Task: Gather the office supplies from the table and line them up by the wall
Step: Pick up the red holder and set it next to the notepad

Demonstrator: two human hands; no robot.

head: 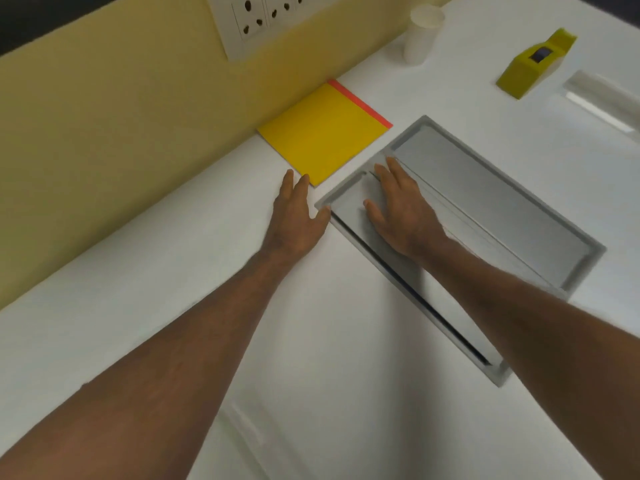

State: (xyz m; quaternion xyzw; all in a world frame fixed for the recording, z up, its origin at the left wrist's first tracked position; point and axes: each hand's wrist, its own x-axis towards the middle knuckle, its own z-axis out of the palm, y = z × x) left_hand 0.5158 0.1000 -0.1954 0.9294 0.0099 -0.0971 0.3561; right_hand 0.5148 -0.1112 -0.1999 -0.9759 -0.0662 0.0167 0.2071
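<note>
Fingers of the left hand [294, 216] lie flat, loosely together, tips touching the flat yellow notepad's [323, 133] near corner; right hand [398, 209] farther.

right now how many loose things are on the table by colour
Yellow: 2, the notepad by the wall and the tape dispenser
White: 1, the cup
Clear: 1, a blurred see-through item at the right edge
Total: 4
</note>
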